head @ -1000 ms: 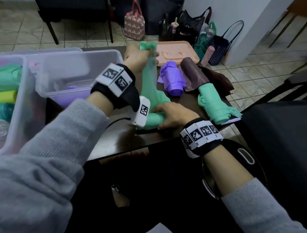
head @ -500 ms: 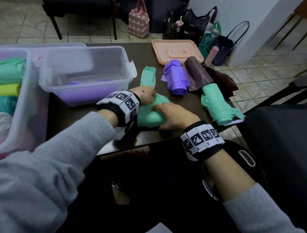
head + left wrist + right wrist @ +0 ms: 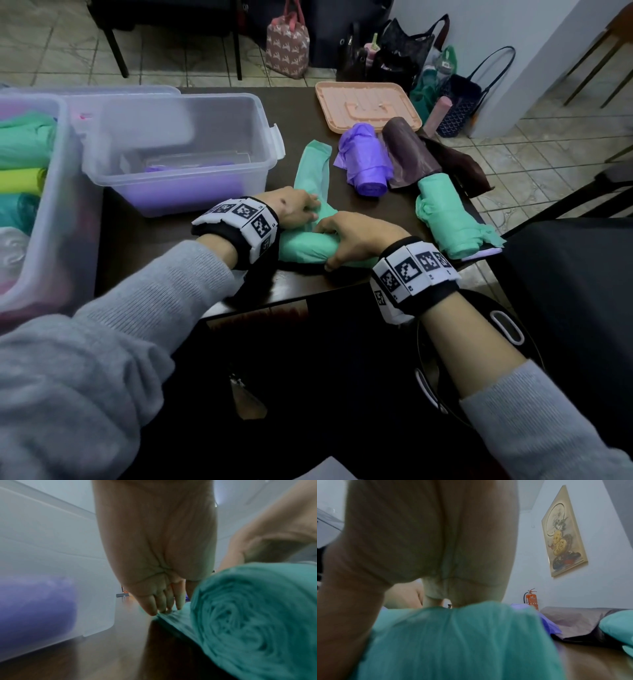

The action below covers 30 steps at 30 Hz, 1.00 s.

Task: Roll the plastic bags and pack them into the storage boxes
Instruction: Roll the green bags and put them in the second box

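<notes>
A green plastic bag (image 3: 305, 246) lies half rolled near the table's front edge, its flat tail (image 3: 313, 164) stretching away from me. My right hand (image 3: 349, 236) curls over the roll (image 3: 453, 635), thumb at its near side. My left hand (image 3: 298, 212) presses straight fingers (image 3: 161, 601) down on the tail just ahead of the roll (image 3: 248, 615). A clear storage box (image 3: 239, 113) stands left of the hands with a purple roll (image 3: 178, 192) inside. A second clear box (image 3: 51, 205) at the far left holds green and yellow rolls.
Right of the hands lie a rolled purple bag (image 3: 368, 161), a brown bag (image 3: 407, 154) and a rolled green bag (image 3: 445, 219) at the table's right edge. A pink lid (image 3: 366, 102) sits at the back. Bags stand on the floor beyond; a dark chair is at right.
My left hand came down from holding the tail up in the air. The tail now lies flat on the table, with the left fingers pressing it by the roll. The right hand stayed put.
</notes>
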### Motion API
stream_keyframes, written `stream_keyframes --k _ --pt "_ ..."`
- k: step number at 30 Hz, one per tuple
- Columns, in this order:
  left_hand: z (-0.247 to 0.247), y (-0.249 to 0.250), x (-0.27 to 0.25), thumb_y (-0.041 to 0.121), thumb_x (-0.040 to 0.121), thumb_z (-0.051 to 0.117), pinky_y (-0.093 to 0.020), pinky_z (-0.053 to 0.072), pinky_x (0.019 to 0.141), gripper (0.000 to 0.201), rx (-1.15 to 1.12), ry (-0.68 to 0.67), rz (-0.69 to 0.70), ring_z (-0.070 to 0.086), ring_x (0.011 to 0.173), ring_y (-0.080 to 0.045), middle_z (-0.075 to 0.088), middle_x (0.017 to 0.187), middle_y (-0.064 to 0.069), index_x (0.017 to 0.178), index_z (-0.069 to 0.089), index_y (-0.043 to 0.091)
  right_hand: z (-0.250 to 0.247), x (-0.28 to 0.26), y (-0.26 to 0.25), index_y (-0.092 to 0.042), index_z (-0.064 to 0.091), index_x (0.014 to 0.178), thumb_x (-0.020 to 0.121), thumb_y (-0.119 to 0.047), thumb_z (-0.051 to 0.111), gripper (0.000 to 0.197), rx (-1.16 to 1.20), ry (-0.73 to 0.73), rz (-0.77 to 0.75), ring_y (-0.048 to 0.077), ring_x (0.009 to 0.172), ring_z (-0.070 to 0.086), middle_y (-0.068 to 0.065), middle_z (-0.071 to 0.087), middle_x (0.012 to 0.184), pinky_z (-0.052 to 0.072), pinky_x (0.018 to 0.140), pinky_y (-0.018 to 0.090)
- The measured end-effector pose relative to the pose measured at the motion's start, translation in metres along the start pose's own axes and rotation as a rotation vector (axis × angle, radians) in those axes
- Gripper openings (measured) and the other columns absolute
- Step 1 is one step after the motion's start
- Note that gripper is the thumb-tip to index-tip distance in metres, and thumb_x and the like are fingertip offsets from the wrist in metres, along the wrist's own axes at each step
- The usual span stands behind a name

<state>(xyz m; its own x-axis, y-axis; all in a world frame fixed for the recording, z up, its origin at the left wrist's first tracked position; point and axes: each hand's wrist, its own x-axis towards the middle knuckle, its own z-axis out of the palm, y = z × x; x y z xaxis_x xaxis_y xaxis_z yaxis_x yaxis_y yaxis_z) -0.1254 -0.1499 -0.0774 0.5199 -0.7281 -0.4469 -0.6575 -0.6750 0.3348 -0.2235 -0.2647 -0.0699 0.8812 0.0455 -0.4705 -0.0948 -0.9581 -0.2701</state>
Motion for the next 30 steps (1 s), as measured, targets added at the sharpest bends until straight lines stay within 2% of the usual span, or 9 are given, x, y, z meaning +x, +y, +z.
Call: stream_keyframes --k 5,8,11,13,16,19,23,27,30 --pt "0.002 -0.005 -0.001 0.036 0.096 0.048 -0.029 0.03 0.107 0.048 -0.157 0.08 -0.035 0.041 0.132 -0.024 0.045 0.144 -0.007 0.142 0.04 0.025 -0.005 0.0 0.008 -0.02 0.047 0.132 0.071 -0.03 0.08 0.07 0.119 -0.005 0.02 0.018 0.108 0.052 0.001 0.055 0.115 0.034 0.083 0.02" --pt "-0.001 -0.007 -0.005 0.031 0.094 0.053 -0.027 0.034 0.102 0.045 -0.248 0.207 0.018 0.047 0.127 -0.023 0.05 0.139 -0.008 0.137 0.047 0.022 -0.01 0.002 0.015 -0.014 0.051 0.118 0.072 -0.029 0.079 0.056 0.199 0.026 0.039 0.018 0.105 0.053 -0.004 0.052 0.105 0.04 0.086 0.026" --pt "-0.011 -0.004 -0.011 0.025 0.09 0.062 -0.02 0.04 0.081 0.033 -0.295 0.269 0.08 0.058 0.1 -0.013 0.063 0.12 -0.004 0.122 0.061 0.017 -0.015 0.007 0.02 -0.013 0.057 0.117 0.08 -0.036 0.072 0.046 0.194 0.013 0.04 0.019 0.108 0.055 -0.003 0.056 0.108 0.042 0.095 0.03" --pt "-0.02 -0.003 -0.016 0.021 0.084 0.069 -0.019 0.042 0.08 0.031 -0.297 0.207 0.087 0.058 0.091 -0.01 0.068 0.111 -0.003 0.114 0.066 0.015 -0.018 0.011 0.024 -0.016 0.058 0.124 0.083 -0.043 0.065 0.049 0.186 -0.007 0.065 0.019 0.113 0.054 -0.001 0.058 0.118 0.041 0.1 0.031" --pt "-0.026 -0.001 -0.024 0.017 0.07 0.081 -0.023 0.047 0.087 0.049 -0.193 0.078 0.061 0.061 0.095 -0.012 0.068 0.11 -0.001 0.117 0.065 0.014 -0.021 0.014 0.027 -0.015 0.052 0.133 0.089 -0.044 0.057 0.053 0.203 -0.044 0.073 0.018 0.119 0.052 0.003 0.055 0.132 0.037 0.105 0.029" --pt "-0.02 -0.002 -0.026 0.014 0.06 0.087 -0.029 0.048 0.092 0.071 -0.086 0.069 0.035 0.059 0.107 -0.016 0.064 0.118 -0.001 0.125 0.058 0.018 -0.019 0.015 0.026 -0.011 0.04 0.139 0.092 -0.037 0.055 0.056 0.268 0.029 0.093 0.02 0.127 0.045 0.009 0.045 0.141 0.033 0.105 0.027" --pt "-0.006 -0.004 -0.023 0.014 0.052 0.089 -0.037 0.047 0.09 0.086 -0.096 0.111 0.035 0.053 0.111 -0.022 0.057 0.124 -0.003 0.126 0.047 0.025 -0.011 0.021 0.031 -0.013 0.05 0.121 0.088 -0.039 0.061 0.043 0.249 0.273 0.129 0.024 0.12 0.042 0.011 0.046 0.126 0.037 0.101 0.036" --pt "0.003 -0.007 -0.02 0.001 0.059 0.08 -0.036 0.046 0.084 0.078 -0.03 0.197 0.078 0.053 0.11 -0.03 0.056 0.121 -0.01 0.124 0.046 0.025 -0.008 0.024 0.029 -0.016 0.054 0.089 0.087 -0.036 0.062 0.021 0.245 0.407 0.111 0.025 0.103 0.051 0.005 0.056 0.099 0.04 0.084 0.035" --pt "0.004 -0.013 -0.018 -0.002 0.064 0.077 -0.031 0.042 0.086 0.07 -0.066 0.253 0.102 0.053 0.114 -0.027 0.061 0.123 -0.008 0.124 0.054 0.024 -0.004 0.022 0.029 -0.009 0.058 0.095 0.09 -0.037 0.058 0.029 0.246 0.441 0.049 0.023 0.096 0.056 0.008 0.059 0.1 0.042 0.081 0.034"
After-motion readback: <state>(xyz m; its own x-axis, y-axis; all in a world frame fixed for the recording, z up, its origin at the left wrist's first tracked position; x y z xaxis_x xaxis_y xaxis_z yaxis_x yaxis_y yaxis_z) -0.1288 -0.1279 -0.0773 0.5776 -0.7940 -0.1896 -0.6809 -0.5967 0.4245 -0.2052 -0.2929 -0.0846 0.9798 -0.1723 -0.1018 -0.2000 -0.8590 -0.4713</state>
